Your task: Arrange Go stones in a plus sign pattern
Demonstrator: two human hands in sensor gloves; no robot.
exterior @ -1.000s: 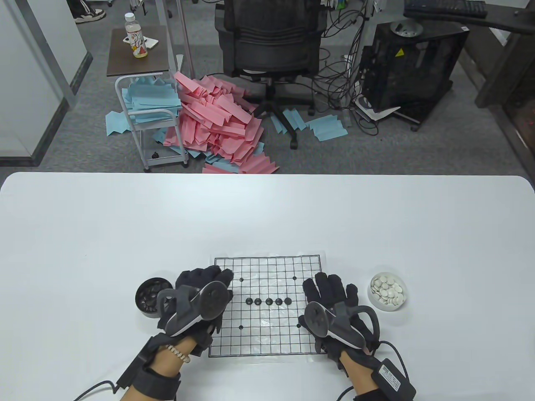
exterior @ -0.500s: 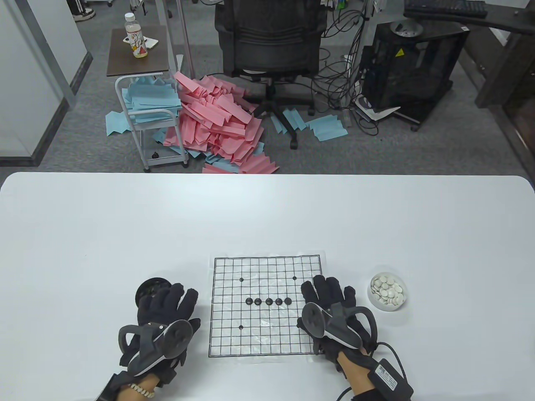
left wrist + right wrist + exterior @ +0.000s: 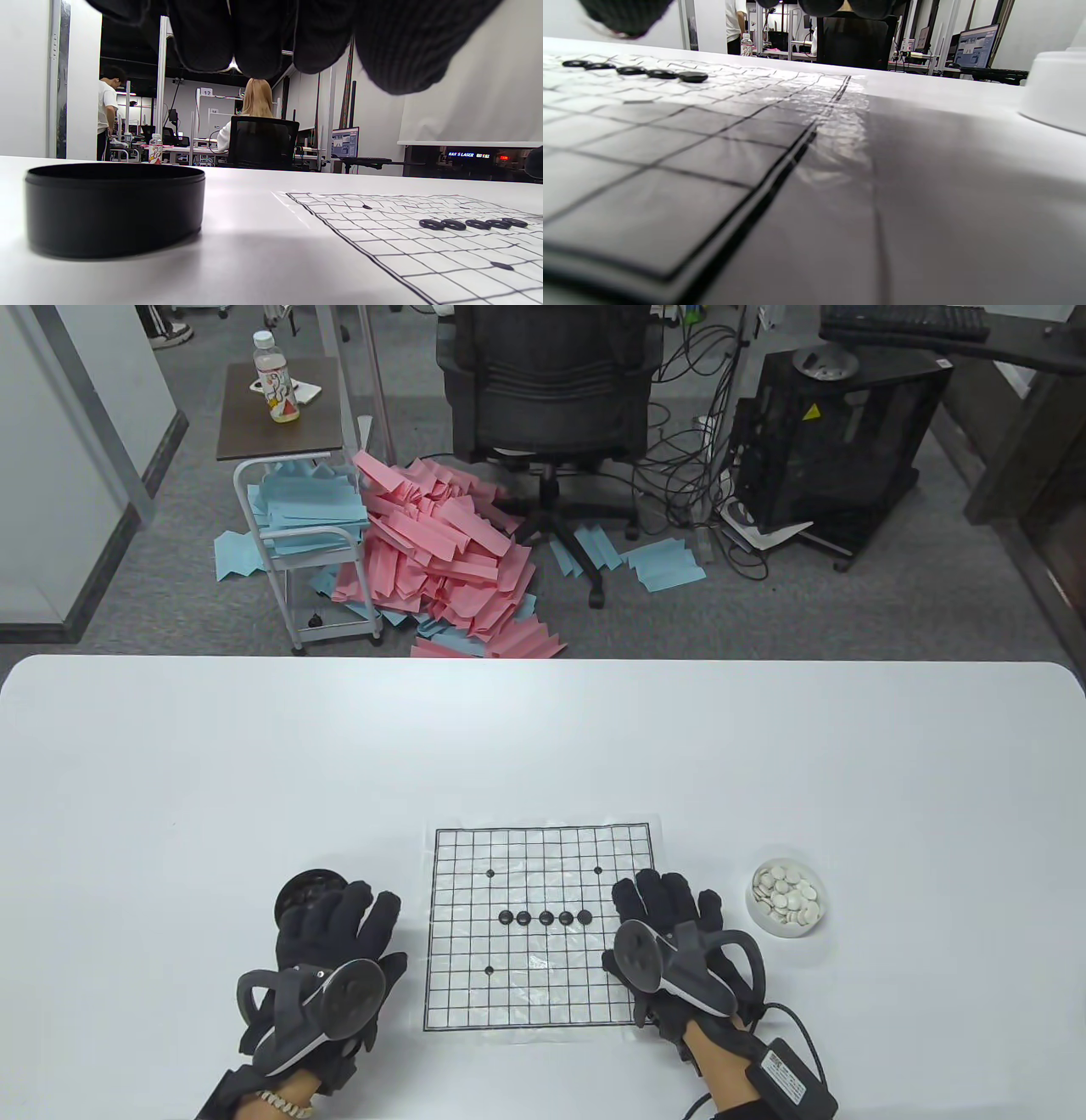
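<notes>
The white table (image 3: 254, 780) is smooth and matte, with rounded far corners. On its near middle lies the Go board (image 3: 540, 929), a flat square sheet printed with a black grid and covered by crinkled, glossy clear film that overhangs its edges. The right hand (image 3: 674, 950), in a black knit glove, lies palm down with its fingers spread flat over the board's right edge, gripping nothing. The left hand (image 3: 335, 959), gloved alike, rests on the table left of the board, apart from it, fingers splayed and empty, their tips reaching over the near side of the black bowl (image 3: 307, 897). That bowl is a low, round, matte black tub with straight walls; its contents are hidden from the left wrist view. Right of the right hand stands the white bowl (image 3: 786, 897), round and smooth, heaped with white stones (image 3: 786, 892). Five black stones (image 3: 545, 917), small glossy discs, lie just beside one another in a straight row across the board's middle, the row's long axis running left to right.
</notes>
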